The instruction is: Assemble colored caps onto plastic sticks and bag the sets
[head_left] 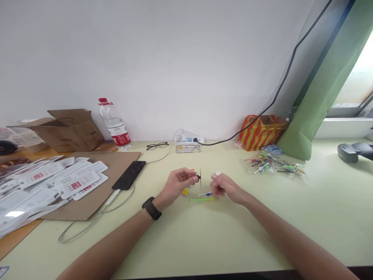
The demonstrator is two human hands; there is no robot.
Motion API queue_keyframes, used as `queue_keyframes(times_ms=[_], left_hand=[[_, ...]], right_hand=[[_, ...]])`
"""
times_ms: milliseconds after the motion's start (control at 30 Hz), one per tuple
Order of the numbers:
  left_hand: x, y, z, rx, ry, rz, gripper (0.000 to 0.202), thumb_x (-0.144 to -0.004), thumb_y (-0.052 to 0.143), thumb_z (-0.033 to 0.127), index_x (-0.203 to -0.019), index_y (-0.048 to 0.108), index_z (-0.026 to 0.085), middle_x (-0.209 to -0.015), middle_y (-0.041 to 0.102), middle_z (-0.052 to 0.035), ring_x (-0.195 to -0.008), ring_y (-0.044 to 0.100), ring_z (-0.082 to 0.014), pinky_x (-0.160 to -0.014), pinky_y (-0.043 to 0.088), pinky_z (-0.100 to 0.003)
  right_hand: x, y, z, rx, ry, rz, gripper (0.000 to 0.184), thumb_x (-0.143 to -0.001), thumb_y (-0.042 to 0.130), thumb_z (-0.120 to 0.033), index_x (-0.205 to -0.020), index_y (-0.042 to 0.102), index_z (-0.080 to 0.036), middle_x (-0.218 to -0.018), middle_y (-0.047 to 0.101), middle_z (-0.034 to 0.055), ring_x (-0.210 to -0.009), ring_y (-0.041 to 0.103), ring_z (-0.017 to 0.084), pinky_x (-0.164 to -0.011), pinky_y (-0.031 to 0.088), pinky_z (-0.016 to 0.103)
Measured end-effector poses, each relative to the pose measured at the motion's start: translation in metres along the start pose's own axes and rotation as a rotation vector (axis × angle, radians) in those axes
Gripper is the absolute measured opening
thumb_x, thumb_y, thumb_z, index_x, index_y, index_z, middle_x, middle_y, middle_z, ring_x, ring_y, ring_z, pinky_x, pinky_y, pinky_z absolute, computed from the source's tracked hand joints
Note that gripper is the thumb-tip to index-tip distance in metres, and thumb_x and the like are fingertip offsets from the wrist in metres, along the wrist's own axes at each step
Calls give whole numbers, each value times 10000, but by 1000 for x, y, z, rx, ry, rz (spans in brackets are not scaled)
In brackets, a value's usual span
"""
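My left hand (178,184) is closed in a pinch on a small black part (199,177). A thin dark blade-like line stands upright at that part's right end. Across a small gap, my right hand (227,187) is curled, its fingertips partly blurred. A small white round piece (217,173) shows at its thumb and forefinger. Below the hands lie a green plastic strip (201,200), a white stick (204,193) with a blue piece at its end, and a yellow round piece (185,192). My left palm hides part of the small pieces behind it.
A phone (129,175) on a cable, cardboard (96,202) and white packages (55,175) lie left. Behind stand a bottle (118,130), glasses (157,146) and a power strip (188,140). Bagged colourful parts (271,165), a striped bag (250,134) and a scanner (352,152) are right.
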State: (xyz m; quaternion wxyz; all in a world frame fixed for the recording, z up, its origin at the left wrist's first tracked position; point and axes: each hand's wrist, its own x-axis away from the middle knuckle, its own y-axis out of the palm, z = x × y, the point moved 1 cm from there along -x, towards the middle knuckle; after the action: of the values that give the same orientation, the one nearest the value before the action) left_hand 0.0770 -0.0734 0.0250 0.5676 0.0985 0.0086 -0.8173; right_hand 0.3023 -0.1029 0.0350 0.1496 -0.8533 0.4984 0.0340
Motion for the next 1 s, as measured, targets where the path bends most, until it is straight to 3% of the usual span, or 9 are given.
queue_keyframes(times_ms=[67, 100, 333, 433, 600, 700, 833, 1000], left_hand=[[1, 1, 1, -9, -1, 18, 309, -742, 893, 329, -965, 763, 157, -909, 760, -78, -816, 677, -168, -743, 536, -290], [1, 1, 2, -11, -2, 21, 312, -745, 890, 329, -973, 764, 157, -890, 758, -76, -806, 676, -168, -731, 533, -287], [-1, -2, 1, 143, -62, -24, 273, -826, 834, 313, -1042, 766, 162, -955, 761, -79, -865, 693, -157, -758, 536, -249], [-3, -8, 4, 339, -137, -20, 255, -865, 802, 302, -1075, 768, 161, -992, 757, -69, -870, 691, -118, -780, 540, -195], [-7, -16, 8, 505, -148, -24, 240, -865, 804, 250, -1072, 764, 136, -935, 750, -64, -806, 680, -85, -735, 545, -140], [-6, -17, 7, 516, -148, -48, 244, -877, 792, 241, -1090, 756, 127, -945, 743, -69, -807, 679, -84, -739, 552, -139], [-4, -13, 4, 478, -159, -61, 261, -906, 763, 288, -1117, 745, 135, -964, 733, -72, -793, 672, -89, -747, 559, -167], [-6, -14, 9, 468, -145, 4, 283, -882, 782, 332, -1118, 744, 182, -962, 732, -68, -783, 659, -109, -746, 547, -211]], right_hand=[[0, -4, 0, -17, 8, -35, 716, -1034, 341, -600, -433, 337, -211, -465, 201, -48, -482, 214, 110, -528, 193, 325], [0, -6, 0, -41, -2, -11, 719, -1032, 338, -602, -427, 304, -215, -460, 186, -48, -480, 203, 111, -529, 183, 329], [0, -2, -2, -60, 1, 133, 575, -960, 538, -597, -572, 572, -174, -535, 435, -8, -529, 371, 124, -520, 218, 297], [0, -1, -2, -49, -14, 213, 587, -964, 532, -603, -566, 580, -175, -528, 447, -3, -529, 399, 129, -515, 247, 292], [-2, -1, 1, -58, -6, 259, 588, -960, 544, -601, -556, 578, -175, -521, 460, -1, -520, 415, 127, -507, 268, 286], [-3, 0, 1, -56, -2, 252, 560, -959, 553, -594, -593, 594, -172, -522, 455, -11, -520, 406, 122, -507, 276, 279], [-4, 3, 1, -72, -9, 231, 418, -940, 610, -562, -778, 631, -178, -550, 454, -41, -524, 387, 115, -500, 274, 260], [-4, 6, -2, -48, 2, 225, 385, -926, 629, -557, -838, 621, -182, -581, 455, -49, -531, 395, 112, -501, 288, 252]])
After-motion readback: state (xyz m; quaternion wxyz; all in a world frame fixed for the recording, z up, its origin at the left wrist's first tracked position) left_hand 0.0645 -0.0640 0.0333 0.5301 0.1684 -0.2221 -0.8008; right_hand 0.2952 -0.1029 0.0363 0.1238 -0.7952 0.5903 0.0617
